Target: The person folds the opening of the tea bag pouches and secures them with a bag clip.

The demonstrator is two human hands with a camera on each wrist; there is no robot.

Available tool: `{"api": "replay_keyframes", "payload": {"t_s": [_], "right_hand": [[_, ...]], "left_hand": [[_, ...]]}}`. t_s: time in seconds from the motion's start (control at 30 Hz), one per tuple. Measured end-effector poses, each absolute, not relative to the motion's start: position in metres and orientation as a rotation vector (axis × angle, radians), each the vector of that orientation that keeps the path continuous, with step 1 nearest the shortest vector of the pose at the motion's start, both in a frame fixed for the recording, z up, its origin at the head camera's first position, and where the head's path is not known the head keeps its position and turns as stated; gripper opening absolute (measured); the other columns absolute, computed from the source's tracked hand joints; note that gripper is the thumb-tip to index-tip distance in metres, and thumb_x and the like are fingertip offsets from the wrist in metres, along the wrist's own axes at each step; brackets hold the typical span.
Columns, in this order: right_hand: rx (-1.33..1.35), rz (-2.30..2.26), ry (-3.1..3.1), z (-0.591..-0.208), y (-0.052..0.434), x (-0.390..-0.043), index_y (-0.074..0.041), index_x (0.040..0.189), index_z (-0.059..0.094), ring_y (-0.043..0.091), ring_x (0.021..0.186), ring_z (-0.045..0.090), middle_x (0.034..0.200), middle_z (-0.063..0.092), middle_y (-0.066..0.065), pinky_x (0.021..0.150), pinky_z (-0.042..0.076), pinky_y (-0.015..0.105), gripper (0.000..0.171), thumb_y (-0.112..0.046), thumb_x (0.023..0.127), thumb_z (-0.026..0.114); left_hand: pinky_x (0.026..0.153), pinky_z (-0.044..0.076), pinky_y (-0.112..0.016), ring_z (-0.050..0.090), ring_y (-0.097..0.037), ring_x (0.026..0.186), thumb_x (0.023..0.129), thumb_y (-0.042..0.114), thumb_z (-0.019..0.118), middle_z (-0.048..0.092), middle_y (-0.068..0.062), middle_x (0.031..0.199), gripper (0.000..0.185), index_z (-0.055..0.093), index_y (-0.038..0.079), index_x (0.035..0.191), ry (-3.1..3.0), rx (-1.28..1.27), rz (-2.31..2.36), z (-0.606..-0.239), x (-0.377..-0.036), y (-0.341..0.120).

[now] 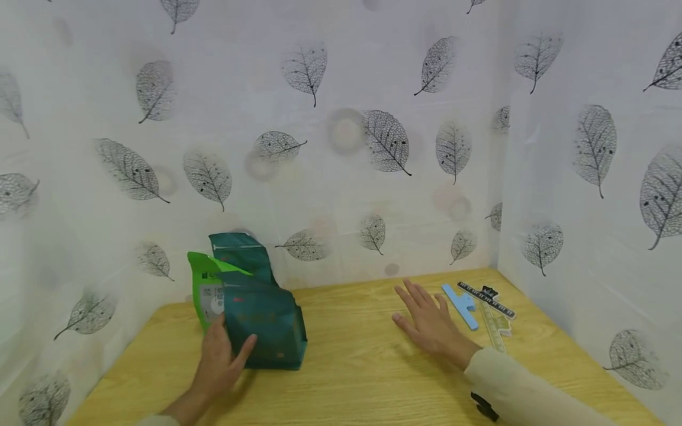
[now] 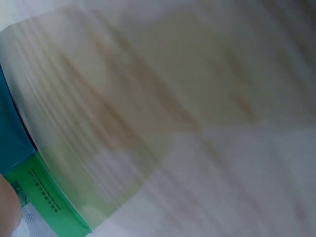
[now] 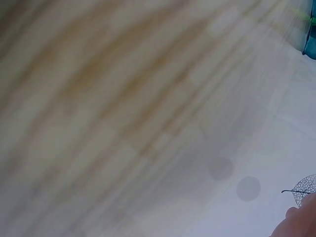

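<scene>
While the left hand (image 1: 221,355) cups the front of the teal-and-green bag (image 1: 263,322) — seemingly propping it upright at the table's (image 1: 362,378) back-left — the right hand (image 1: 428,322) lies flat, fingers spread, holding nothing, beside a blue clip (image 1: 461,305).

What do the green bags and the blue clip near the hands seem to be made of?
Bags: probably plastic or foil laminate, slightly glossy; they crease and hold folds. The left hand holds the front one. Blue clip: looks like matte moulded plastic, uniform colour, beside the right hand. Table: wood-grain surface, perhaps laminate.
</scene>
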State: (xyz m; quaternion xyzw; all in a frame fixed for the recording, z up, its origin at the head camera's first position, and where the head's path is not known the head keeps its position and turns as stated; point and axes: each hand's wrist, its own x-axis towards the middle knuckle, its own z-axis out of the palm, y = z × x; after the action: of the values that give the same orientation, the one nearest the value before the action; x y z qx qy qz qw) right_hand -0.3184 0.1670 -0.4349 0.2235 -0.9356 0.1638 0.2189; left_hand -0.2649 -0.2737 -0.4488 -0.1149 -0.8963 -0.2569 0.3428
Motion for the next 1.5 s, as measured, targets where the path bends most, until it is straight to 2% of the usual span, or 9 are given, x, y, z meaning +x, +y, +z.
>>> {"api": "replay_keyframes", "payload": {"t_s": [0.2, 0.47, 1.0, 1.5], "right_hand": [[0.631, 0.453, -2.581, -0.435, 0.163, -0.318, -0.013, 0.156, 0.034, 0.037, 0.149, 0.027, 0.165, 0.024, 0.011, 0.110, 0.018, 0.073, 0.063, -0.046, 0.104, 0.046], [0.652, 0.437, -2.595, -0.435, 0.157, -0.317, -0.015, 0.157, 0.032, 0.036, 0.150, 0.026, 0.166, 0.022, 0.010, 0.110, 0.020, 0.072, 0.064, -0.047, 0.104, 0.045], [0.714, 0.452, -2.595, -0.432, 0.145, -0.312, -0.015, 0.157, 0.032, 0.035, 0.150, 0.026, 0.166, 0.021, 0.008, 0.111, 0.019, 0.072, 0.066, -0.049, 0.103, 0.047], [0.790, 0.426, -2.592, -0.433, 0.128, -0.311, -0.014, 0.157, 0.033, 0.034, 0.150, 0.027, 0.165, 0.025, 0.010, 0.110, 0.022, 0.071, 0.065, -0.049, 0.103, 0.045]], "left_hand": [[0.101, 0.028, -0.069, 0.034, -0.057, 0.127, 0.098, 0.026, 0.062, 0.034, -0.043, 0.137, 0.073, 0.024, -0.019, 0.141, -2.337, -0.311, -0.678, -0.447, -0.266, -0.264], [0.100, 0.027, -0.071, 0.033, -0.061, 0.127, 0.097, 0.026, 0.063, 0.033, -0.047, 0.137, 0.075, 0.025, -0.023, 0.139, -2.338, -0.323, -0.671, -0.447, -0.267, -0.253], [0.098, 0.029, -0.069, 0.037, -0.058, 0.123, 0.092, 0.022, 0.069, 0.037, -0.042, 0.133, 0.077, 0.026, -0.021, 0.138, -2.279, -0.398, -0.710, -0.451, -0.271, -0.224], [0.099, 0.032, -0.066, 0.040, -0.053, 0.123, 0.092, 0.028, 0.069, 0.039, -0.037, 0.134, 0.077, 0.028, -0.017, 0.139, -2.280, -0.403, -0.685, -0.453, -0.274, -0.197]]}}
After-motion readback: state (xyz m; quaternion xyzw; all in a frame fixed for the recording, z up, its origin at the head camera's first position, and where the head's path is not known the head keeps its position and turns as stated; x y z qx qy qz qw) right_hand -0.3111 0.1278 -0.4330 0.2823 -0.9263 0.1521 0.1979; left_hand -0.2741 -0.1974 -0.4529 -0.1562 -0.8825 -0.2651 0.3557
